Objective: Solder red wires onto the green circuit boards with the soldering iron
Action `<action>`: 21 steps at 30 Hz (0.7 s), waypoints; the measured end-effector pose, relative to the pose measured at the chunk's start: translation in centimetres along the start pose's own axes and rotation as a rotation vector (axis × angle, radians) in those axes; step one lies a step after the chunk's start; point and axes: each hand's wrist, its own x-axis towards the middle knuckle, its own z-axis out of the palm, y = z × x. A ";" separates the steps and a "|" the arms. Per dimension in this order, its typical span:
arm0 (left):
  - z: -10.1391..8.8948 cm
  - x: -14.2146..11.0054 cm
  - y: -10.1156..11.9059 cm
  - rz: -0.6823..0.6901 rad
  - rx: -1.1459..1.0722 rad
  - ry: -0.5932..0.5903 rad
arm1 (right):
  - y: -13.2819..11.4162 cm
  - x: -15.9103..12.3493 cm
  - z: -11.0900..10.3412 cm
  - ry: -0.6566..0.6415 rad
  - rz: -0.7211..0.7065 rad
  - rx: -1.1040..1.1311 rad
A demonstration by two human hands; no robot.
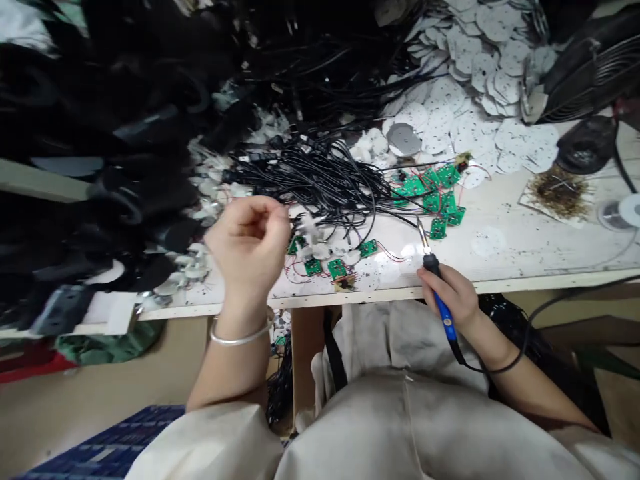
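Note:
My left hand (247, 243) hangs just above the white workbench (480, 260), its fingers curled and their tips hidden, next to a bundle of black cables (320, 180). Small white plastic parts (320, 250) lie just beyond it. My right hand (447, 293) is shut on a blue-handled soldering iron (444, 310), whose metal tip points away from me at the bench. Just past the tip are several small green circuit boards (437, 229) with thin red wires. More green boards (335, 269) lie between my hands. A silver bangle (241, 339) circles my left wrist.
Many white perforated discs (500, 140) are piled at the back right, beside a black fan (590, 73). A solder spool (623, 212) and brown wire shavings on paper (557, 192) sit at the right. Dark bundled items (100, 133) fill the left.

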 end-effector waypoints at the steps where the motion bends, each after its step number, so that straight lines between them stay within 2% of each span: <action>1: 1.4 -0.5 1.0 0.063 0.007 -0.053 | -0.1 0.2 0.0 0.008 0.010 0.007; 4: 5.5 -2.4 2.8 0.192 0.045 -0.228 | -0.2 0.6 0.0 0.026 0.015 -0.019; 8: 9.1 -5.3 2.7 0.315 0.094 -0.406 | -0.4 0.9 -0.2 0.014 0.016 -0.063; 13: 10.3 -8.3 1.8 0.358 0.111 -0.545 | -0.4 1.0 -0.3 0.018 0.023 -0.058; 18: 10.7 -9.4 1.7 0.379 0.146 -0.555 | -0.4 1.3 -0.4 0.023 0.036 -0.017; 21: 10.8 -9.5 1.7 0.400 0.181 -0.546 | -0.4 1.4 -1.1 0.017 0.068 0.091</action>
